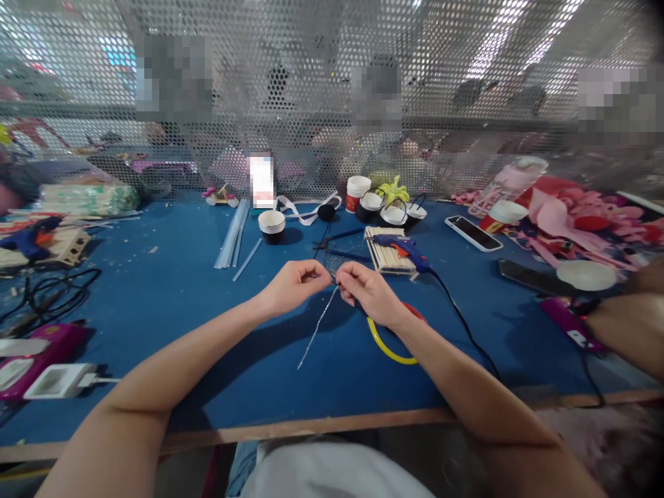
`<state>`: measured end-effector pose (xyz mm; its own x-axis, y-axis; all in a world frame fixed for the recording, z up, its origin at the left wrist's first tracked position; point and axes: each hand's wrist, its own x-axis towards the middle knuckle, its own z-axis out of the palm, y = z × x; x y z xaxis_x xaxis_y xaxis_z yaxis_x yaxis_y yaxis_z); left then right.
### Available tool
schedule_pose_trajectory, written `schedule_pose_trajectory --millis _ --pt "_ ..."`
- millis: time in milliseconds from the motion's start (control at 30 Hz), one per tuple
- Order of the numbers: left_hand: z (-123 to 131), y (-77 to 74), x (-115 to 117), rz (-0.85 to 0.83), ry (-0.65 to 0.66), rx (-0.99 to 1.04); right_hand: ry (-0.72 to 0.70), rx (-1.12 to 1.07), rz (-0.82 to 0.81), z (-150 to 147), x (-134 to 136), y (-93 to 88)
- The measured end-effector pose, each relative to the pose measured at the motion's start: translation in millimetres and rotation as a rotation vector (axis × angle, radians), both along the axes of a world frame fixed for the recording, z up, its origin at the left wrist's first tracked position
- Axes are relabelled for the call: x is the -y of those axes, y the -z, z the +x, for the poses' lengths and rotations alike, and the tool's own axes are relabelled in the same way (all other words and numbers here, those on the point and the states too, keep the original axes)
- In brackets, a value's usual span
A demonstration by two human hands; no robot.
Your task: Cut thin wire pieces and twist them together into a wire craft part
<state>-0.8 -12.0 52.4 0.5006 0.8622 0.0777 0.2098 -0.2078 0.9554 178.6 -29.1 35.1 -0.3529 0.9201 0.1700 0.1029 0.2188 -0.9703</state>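
Above the middle of the blue table, my left hand (pixel 303 282) and my right hand (pixel 363 287) meet with their fingertips pinched close together. From between them a thin, shiny, twisted silvery strand (pixel 315 334) hangs down toward me; it looks like wire or tinsel cord. Both hands appear to grip its upper end, where a small dark bit shows, too small to name. Part of a yellow and red ring (pixel 386 351) lies beneath my right forearm. Just beyond my fingers are dark-handled pliers (pixel 342 242) and a blue glue gun (pixel 407 250) resting on a wooden stick rack (pixel 381 238).
Glue sticks (pixel 233 235) and a black-and-white cup (pixel 272 226) stand beyond my left hand. Farther right are several small cups, a white-edged phone (pixel 473 233) and a pink felt pile (pixel 565 214). Another person's arm (pixel 627 325) reaches in at right. A perforated metal screen (pixel 311 90) closes the back.
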Motion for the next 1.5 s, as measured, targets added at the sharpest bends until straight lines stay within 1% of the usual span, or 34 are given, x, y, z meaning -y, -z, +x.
schedule_pose_trajectory --millis 100,233,333,467,600,700,800,933,1033,1167,1300,1500 --pt "1 0.7 0 -0.005 -0.008 -0.008 -0.014 0.029 -0.001 1 0 -0.4" --pt "1 1.3 2 0.042 -0.023 -0.023 -0.045 0.046 -0.001 2 1 0.2" --pt "-1 3.8 0 0.055 -0.026 -0.063 -0.019 0.089 0.003 0 1 -0.3" --pt "-6 4.9 -5 0.005 -0.001 -0.162 0.017 0.230 0.034 -3 -2 -6.5" --pt "-8 -6.0 -11 0.050 0.030 -0.217 0.034 0.365 0.164 -4 -9 -18.6" --pt "-6 -17.0 -17 0.078 0.058 -0.231 0.037 0.402 0.177 -4 -17 -28.1" --pt "-5 -21.1 -22 0.106 0.032 -0.233 0.055 0.424 0.211 -5 -25 -33.4" --pt "-3 -13.8 -27 0.135 -0.064 -0.218 0.097 0.451 0.308 -7 -37 -29.7" --pt "-1 -5.5 -30 0.113 -0.088 -0.195 0.107 0.475 0.289 -7 -42 -23.3" --pt "0 1.8 -33 0.014 -0.065 -0.101 0.095 0.475 0.236 -5 -43 -18.9" --pt "0 3.5 -32 -0.035 -0.079 -0.050 0.095 0.449 0.230 -4 -43 -19.2" --pt "-1 1.0 -27 -0.058 -0.063 -0.118 0.131 0.460 0.232 -3 -44 -16.8"
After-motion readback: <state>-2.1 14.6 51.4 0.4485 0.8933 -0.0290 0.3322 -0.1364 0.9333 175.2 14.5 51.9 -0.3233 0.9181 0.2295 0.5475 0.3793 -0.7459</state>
